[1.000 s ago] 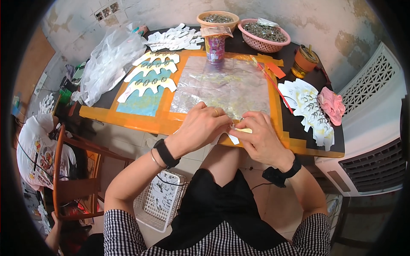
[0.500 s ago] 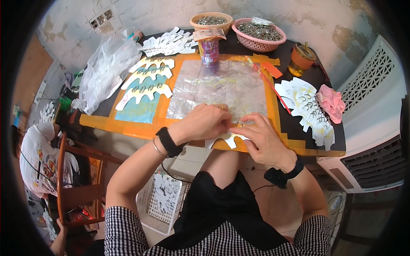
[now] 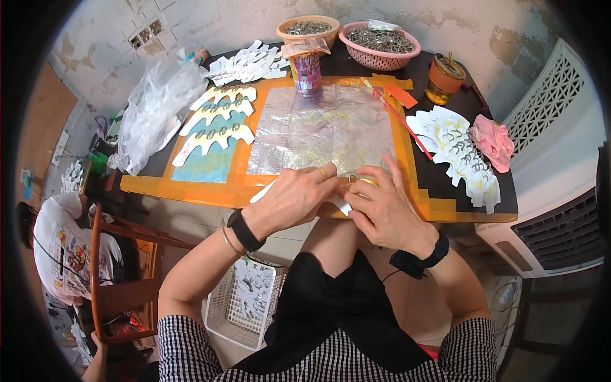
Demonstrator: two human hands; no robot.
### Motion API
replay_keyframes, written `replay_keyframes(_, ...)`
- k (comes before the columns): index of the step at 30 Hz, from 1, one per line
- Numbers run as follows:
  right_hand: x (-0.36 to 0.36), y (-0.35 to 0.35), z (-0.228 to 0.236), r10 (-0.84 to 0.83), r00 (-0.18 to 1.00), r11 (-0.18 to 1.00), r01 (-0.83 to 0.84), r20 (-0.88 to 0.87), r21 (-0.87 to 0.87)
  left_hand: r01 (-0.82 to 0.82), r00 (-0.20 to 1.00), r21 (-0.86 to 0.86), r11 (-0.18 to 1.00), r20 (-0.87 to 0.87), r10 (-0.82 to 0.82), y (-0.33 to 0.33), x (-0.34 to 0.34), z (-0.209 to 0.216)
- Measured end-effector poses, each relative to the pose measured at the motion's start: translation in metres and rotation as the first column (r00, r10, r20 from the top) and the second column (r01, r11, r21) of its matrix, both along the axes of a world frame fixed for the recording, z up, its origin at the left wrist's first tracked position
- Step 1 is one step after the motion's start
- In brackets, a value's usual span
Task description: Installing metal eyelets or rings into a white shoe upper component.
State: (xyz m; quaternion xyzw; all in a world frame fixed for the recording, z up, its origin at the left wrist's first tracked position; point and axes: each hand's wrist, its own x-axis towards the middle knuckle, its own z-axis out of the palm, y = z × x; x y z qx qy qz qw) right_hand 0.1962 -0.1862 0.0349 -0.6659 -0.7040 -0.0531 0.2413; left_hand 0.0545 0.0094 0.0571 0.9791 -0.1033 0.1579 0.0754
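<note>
At the table's front edge both my hands bend over a white scalloped card (image 3: 341, 204), mostly hidden beneath them. My left hand (image 3: 289, 197) is closed, its fingertips pinching at the card's upper edge. Facing it, my right hand (image 3: 391, 210) curls its thumb and forefinger at the card, with other fingers raised. A small metal ring (image 3: 352, 179) shows between the two sets of fingertips. Farther left lie several similar cards (image 3: 219, 137) with yellow-smeared edges and dark metal rings on them, overlapping on a blue patch (image 3: 207, 167).
A patterned cup (image 3: 307, 75) stands behind the plastic-covered work area (image 3: 318, 127). Two baskets of metal rings, one orange (image 3: 283, 30) and one pink (image 3: 382, 60), sit behind. Right are a glue jar (image 3: 443, 83), red stick (image 3: 407, 127), ringed cards (image 3: 455, 146) and pink cloth (image 3: 492, 143).
The card has slid left, and its white end now shows beside my left hand. Both hands remain close together, the left one slightly farther left; my right fingers have lifted a little.
</note>
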Motion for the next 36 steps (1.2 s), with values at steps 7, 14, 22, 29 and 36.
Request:
replay_keyframes(7,-0.012,-0.001,-0.001,-0.023,0.997,0.999,0.020,0.078,0.037,-0.217,0.976,-0.427,0.878,-0.122,0.182,-0.004,-0.010,-0.013)
replay_keyframes(14,-0.015,-0.001,-0.004,-0.046,0.990,0.998,0.039,0.134,0.057,-0.396,0.918,-0.544,0.740,-0.225,0.326,-0.013,-0.006,-0.003)
replay_keyframes(22,-0.014,-0.001,-0.006,-0.038,0.988,0.999,0.032,0.148,0.044,-0.550,0.835,-0.472,0.689,-0.325,0.444,-0.020,0.008,-0.007)
replay_keyframes(29,-0.014,0.000,-0.009,-0.058,0.996,0.994,0.052,0.063,0.092,-0.435,0.884,-0.483,0.760,-0.068,0.462,-0.028,0.001,-0.031)
replay_keyframes(36,-0.017,0.013,0.000,-0.078,0.995,0.996,0.075,0.063,0.044,-0.401,0.852,-0.536,0.743,0.080,0.517,-0.042,-0.005,-0.042)
